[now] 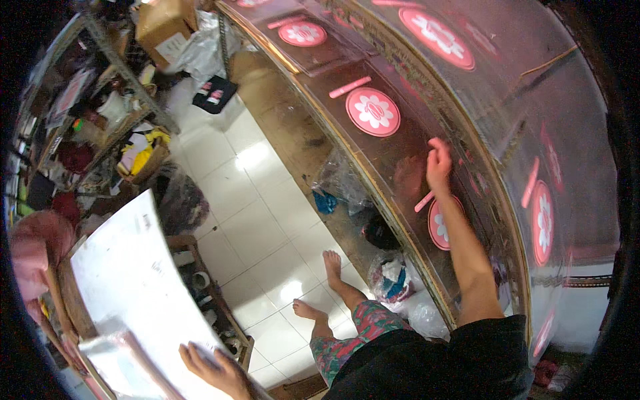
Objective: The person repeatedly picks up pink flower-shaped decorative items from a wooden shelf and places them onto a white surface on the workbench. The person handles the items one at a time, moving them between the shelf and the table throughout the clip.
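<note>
My left hand (217,372) lies at the edge of a large white panel (137,260), fingers spread over its surface. Small dark marks show on that panel. On the other side, my right hand (439,165) is raised over a long dark bench (400,157). Its fingers are slightly bent and apart, and nothing shows in them. Along the bench run pink round prints with white flowers; one (373,112) is beyond that hand, and another print (440,225) is partly covered by my forearm. A short pink strip (423,201) lies beside the covered print.
Plastic bags (393,277) lie under the bench. A shelf rack (127,70) with mixed goods stands at far left, near a cardboard box (165,30). A dark folded cloth (215,95) is on the tiled floor (247,220). Another person's pink sleeve (40,243) shows at left.
</note>
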Tool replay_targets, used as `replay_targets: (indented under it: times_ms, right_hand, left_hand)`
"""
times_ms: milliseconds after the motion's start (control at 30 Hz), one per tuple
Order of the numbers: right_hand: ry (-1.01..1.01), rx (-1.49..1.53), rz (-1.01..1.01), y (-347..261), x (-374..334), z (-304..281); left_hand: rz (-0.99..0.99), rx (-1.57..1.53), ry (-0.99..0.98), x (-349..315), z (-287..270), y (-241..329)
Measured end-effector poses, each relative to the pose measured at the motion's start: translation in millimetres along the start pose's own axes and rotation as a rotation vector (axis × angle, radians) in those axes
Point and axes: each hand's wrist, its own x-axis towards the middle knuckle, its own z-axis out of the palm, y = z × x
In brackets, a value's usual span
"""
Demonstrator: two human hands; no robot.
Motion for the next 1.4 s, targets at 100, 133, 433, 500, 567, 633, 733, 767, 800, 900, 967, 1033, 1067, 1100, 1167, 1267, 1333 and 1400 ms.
replay_targets:
  times_ms: [100, 133, 433, 500, 567, 633, 733, 767, 800, 900, 967, 1033, 1067, 1100, 1167, 1267, 1333, 1400]
  right_hand:
    - [-0.258, 0.16, -0.028, -128.5, -66.5, 7.7]
    - [-0.331, 0.269, -0.042, -148.9, -95.5, 10.6]
    - [-1.393, 0.49, 0.294, -246.5, -349.2, -6.8]
    - [-1.519, 0.281, 0.243, -224.9, -376.3, -12.7]
    - [-1.453, 0.195, 0.224, -178.6, -398.0, -20.2]
    - [-1.546, 0.15, 0.434, -129.3, -396.7, -29.5]
    - [-1.553, -0.137, 0.348, -89.8, -371.4, -37.7]
    - [-1.56, -0.202, 0.316, -116.2, -350.1, -51.0]
    - [-1.541, -0.199, 0.33, -131.2, -335.9, -56.4]
    - [-1.521, -0.291, 0.292, -142.5, -315.6, -44.0]
    - [-1.557, -0.212, 0.267, -141.2, -319.2, -18.7]
    - [-1.553, -0.127, 0.202, -117.5, -328.2, 24.2]
    - [-1.539, -0.083, 0.146, -100.5, -335.3, 53.9]
    - [-1.53, -0.033, 0.094, -93.2, -339.0, 70.4]
    - [-1.561, 0.161, 0.433, -198.3, -365.3, 45.8]
    - [-1.667, 0.158, 0.289, -245.3, -373.5, 32.7]
    - [-1.722, 0.127, 0.243, -244.5, -379.3, 28.5]
    - [-1.753, 0.063, 0.23, -240.5, -381.5, 23.5]
  left_hand:
    - [0.011, -0.038, 0.006, -7.8, -6.4, -5.3]
    - [0.018, -0.129, 0.031, -7.3, -9.2, -6.2]
    - [-0.169, -0.761, 0.079, -17.0, -81.8, -7.5]
    - [-0.252, -0.774, 0.145, -44.3, -102.6, -30.8]
    - [-0.316, -0.751, 0.202, -75.1, -118.5, -51.1]
    - [-0.338, -0.539, 0.315, -102.8, -124.1, -78.0]
    - [-0.367, -0.197, 0.425, -143.3, -129.6, -112.2]
    - [-0.38, -0.089, 0.428, -151.8, -137.6, -116.2]
    - [-0.396, 0.01, 0.42, -159.7, -141.3, -118.0]
    - [-0.38, 0.034, 0.363, -164.6, -142.1, -117.9]
    - [-0.386, 0.054, 0.318, -160.7, -144.9, -113.2]
    - [-0.372, 0.054, 0.318, -160.2, -142.9, -114.1]
    - [-0.367, 0.045, 0.318, -161.6, -141.7, -114.9]
    - [-0.371, 0.049, 0.325, -163.9, -141.5, -116.3]
    - [-0.366, 0.1, 0.313, -163.8, -143.1, -116.0]
    - [-0.371, 0.099, 0.285, -161.3, -142.1, -115.4]
    - [-0.377, 0.088, 0.291, -161.0, -142.7, -115.5]
    - [-0.384, 0.06, 0.302, -162.2, -142.4, -115.4]
